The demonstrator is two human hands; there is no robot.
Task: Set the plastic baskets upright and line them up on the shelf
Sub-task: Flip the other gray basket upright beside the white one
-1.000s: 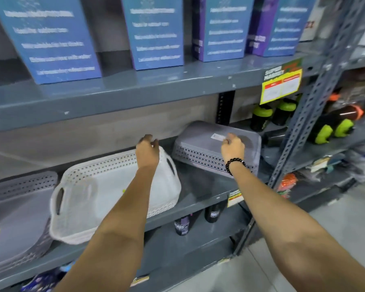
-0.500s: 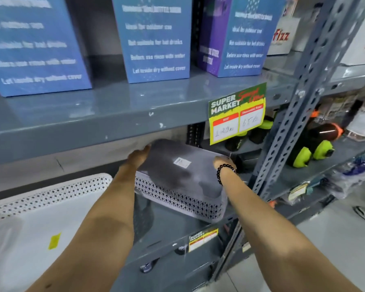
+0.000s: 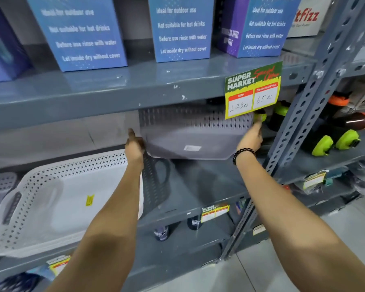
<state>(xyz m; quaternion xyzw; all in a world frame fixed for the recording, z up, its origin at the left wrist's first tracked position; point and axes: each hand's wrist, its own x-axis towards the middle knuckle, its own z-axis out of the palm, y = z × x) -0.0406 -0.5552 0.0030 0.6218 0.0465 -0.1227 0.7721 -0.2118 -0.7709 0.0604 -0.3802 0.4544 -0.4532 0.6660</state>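
A grey perforated plastic basket (image 3: pixel 190 135) is lifted off the grey metal shelf (image 3: pixel 209 190) and tipped, its flat bottom with a white label facing me. My left hand (image 3: pixel 134 144) grips its left end and my right hand (image 3: pixel 251 138) grips its right end. A white perforated basket (image 3: pixel 57 199) stands on the shelf to the left, tilted with its open side toward me. Another grey basket (image 3: pixel 0 186) shows partly at the far left edge. A dark grey handled piece (image 3: pixel 156 182) sits on the shelf just below my left wrist.
The upper shelf (image 3: pixel 114 91) hangs close above the lifted basket, with blue boxes (image 3: pixel 82 32) on it and a price tag (image 3: pixel 252 91) at its lip. A perforated upright post (image 3: pixel 299 114) stands right of my right hand. Bottles with green caps (image 3: pixel 333 142) lie beyond it.
Both hands have raised the grey basket from lying upside down on the shelf and turned it, so its bottom now faces me. My view has moved closer and right.
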